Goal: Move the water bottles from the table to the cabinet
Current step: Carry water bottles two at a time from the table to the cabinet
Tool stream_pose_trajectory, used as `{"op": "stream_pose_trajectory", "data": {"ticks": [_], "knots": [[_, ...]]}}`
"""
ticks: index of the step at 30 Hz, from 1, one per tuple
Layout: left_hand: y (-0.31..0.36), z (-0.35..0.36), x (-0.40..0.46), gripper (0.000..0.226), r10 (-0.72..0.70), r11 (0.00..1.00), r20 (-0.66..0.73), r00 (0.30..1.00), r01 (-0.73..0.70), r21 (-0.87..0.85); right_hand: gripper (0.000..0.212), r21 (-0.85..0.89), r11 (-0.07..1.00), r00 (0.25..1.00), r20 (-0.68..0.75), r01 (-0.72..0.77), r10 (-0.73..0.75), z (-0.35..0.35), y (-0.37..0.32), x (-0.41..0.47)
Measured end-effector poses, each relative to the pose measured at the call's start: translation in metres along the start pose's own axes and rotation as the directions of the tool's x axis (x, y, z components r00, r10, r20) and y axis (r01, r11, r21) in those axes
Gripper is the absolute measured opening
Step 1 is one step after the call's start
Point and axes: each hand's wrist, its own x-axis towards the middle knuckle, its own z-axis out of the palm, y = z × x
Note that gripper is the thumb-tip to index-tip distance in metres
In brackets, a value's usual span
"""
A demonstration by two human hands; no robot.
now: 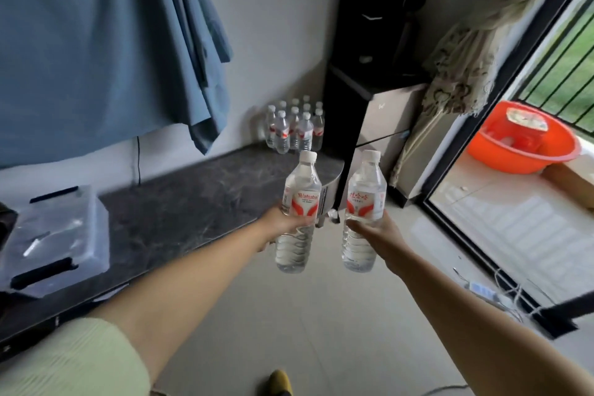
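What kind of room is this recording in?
Probably a home living area beside a balcony: a blue curtain, a dark marble-top cabinet, and an orange basin beyond the sliding glass door.

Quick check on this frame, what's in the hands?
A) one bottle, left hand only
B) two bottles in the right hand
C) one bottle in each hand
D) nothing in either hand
C: the left hand grips one water bottle and the right hand grips another bottle, both upright with white caps on, while a cluster of bottles stands at the far end of the dark countertop.
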Motion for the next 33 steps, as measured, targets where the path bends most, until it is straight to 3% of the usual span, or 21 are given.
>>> {"op": "stream_pose_trajectory", "data": {"ticks": [16,21,26,33], "knots": [[0.033,-0.119,0.2,0.024,-0.117,0.988,-0.131,0.985,0.102,-0.114,0.029,-0.057,0.991,0.99,0.065,-0.122,0.125,0.078,-0.006,0.261],[0.057,-0.149,0.301,0.041,-0.174,0.98,-0.15,0.973,0.157,-0.123,0.045,-0.162,0.966,0.97,0.105,-0.202,0.221,0.091,-0.005,0.374],[0.067,-0.167,0.386,0.039,-0.198,0.971,-0.204,0.959,0.163,-0.176,0.063,-0.208,0.922,0.942,0.012,-0.325,0.335,0.102,0.005,0.457],[0.046,-0.18,0.486,0.049,-0.204,0.974,-0.281,0.938,0.164,-0.159,0.07,-0.154,0.884,0.897,-0.092,-0.442,0.433,0.136,0.049,0.54]]}}
